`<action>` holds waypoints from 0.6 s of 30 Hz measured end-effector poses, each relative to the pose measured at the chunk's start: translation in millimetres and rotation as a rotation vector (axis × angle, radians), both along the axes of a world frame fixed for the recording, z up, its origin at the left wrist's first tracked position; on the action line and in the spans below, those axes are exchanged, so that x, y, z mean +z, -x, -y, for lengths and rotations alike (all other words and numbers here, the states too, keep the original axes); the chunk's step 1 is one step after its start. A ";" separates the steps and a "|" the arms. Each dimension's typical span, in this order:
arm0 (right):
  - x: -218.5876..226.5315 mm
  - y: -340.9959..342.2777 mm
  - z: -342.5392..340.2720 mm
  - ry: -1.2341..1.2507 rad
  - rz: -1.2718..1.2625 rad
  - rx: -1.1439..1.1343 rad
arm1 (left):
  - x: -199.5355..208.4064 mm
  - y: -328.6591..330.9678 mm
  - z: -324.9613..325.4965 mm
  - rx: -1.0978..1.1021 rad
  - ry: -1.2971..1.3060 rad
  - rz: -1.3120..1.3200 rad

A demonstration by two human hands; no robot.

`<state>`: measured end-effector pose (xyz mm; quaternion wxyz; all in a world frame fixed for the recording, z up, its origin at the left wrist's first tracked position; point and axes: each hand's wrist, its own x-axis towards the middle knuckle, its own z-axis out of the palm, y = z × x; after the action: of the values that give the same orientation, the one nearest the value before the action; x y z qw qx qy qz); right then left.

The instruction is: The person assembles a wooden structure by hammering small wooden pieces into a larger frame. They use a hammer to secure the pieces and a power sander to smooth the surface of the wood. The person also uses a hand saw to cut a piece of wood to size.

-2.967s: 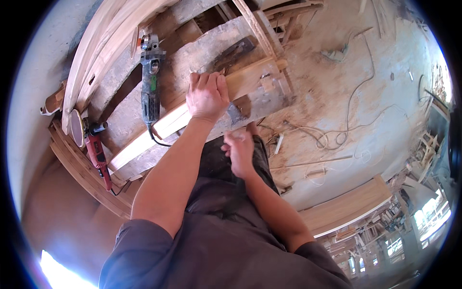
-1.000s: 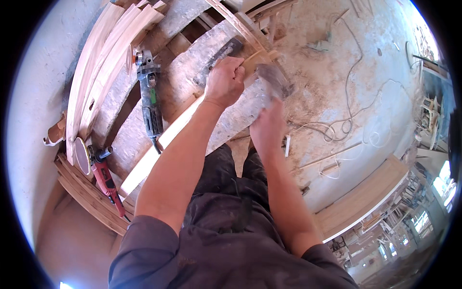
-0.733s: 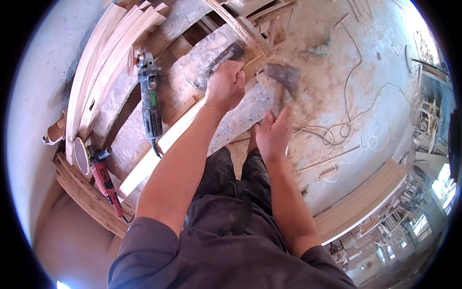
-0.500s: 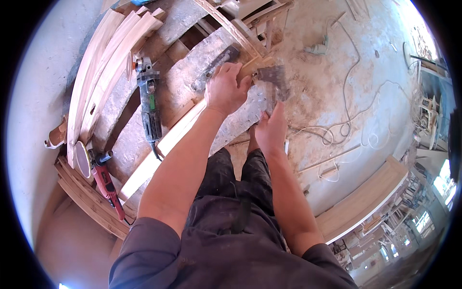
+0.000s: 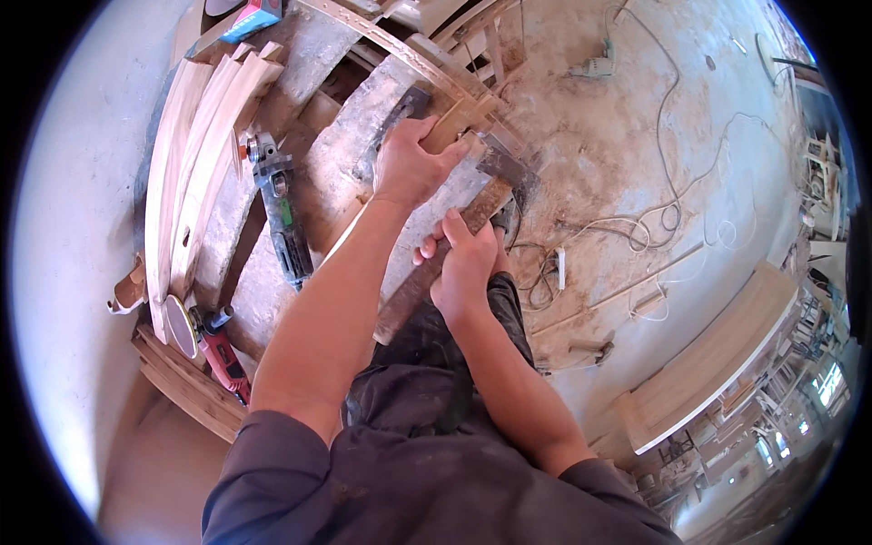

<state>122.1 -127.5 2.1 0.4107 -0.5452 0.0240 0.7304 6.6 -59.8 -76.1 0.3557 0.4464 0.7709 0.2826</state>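
My right hand (image 5: 466, 268) is wrapped round the brown wooden handle of a hammer (image 5: 504, 168), its dark, worn metal head pointing away from me. The handle slants back toward my lap. My left hand (image 5: 413, 163) grips a short light-wood piece (image 5: 447, 129), thumb toward the hammer head. That piece meets a long light-wood rail (image 5: 400, 44) near its right end. Whether the hammer head touches the wood cannot be made out. A dark tool (image 5: 400, 113), partly hidden, lies just beyond my left hand on the dusty workbench (image 5: 331, 150).
At left lie a grey-green angle grinder (image 5: 280, 213), a red sander (image 5: 221, 359) and curved wooden pieces (image 5: 204, 173). A blue box (image 5: 252, 18) is at the far left. Cables (image 5: 668, 136) and a green power tool (image 5: 595, 65) lie on the floor, with a curved wooden panel (image 5: 718, 350) at right.
The hammer has swung round, its handle now slanting toward my lap. My right hand has moved left and nearer me. My left hand stays on the wood while the view has shifted slightly.
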 end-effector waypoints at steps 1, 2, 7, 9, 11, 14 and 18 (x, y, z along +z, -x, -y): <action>2.8 -2.0 2.8 -0.003 0.003 -0.026 | 1.1 0.3 0.9 -0.005 -0.005 0.030; 5.6 -3.2 5.3 -0.006 0.006 -0.052 | 1.9 -0.1 1.2 -0.009 -0.006 0.030; 7.9 11.7 -0.3 0.041 -0.007 -0.129 | 6.9 1.4 -5.2 -0.051 -0.065 0.024; 2.4 5.7 -0.6 0.058 -0.086 -0.055 | 8.9 -2.7 -1.3 -0.027 -0.050 0.025; 6.1 4.6 8.6 0.020 -0.055 -0.127 | 11.2 -1.7 0.7 -0.023 -0.046 0.015; -0.8 9.5 9.6 0.009 -0.028 -0.121 | 9.1 -0.7 -0.8 -0.047 -0.072 0.014; -4.2 9.8 -1.7 0.074 -0.138 -0.097 | 6.7 -1.8 -0.7 -0.022 -0.091 0.029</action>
<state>112.3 -125.8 -2.1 0.4227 -0.5064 0.1056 0.7441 8.4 -59.1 -69.4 0.3493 0.4664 0.7472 0.3197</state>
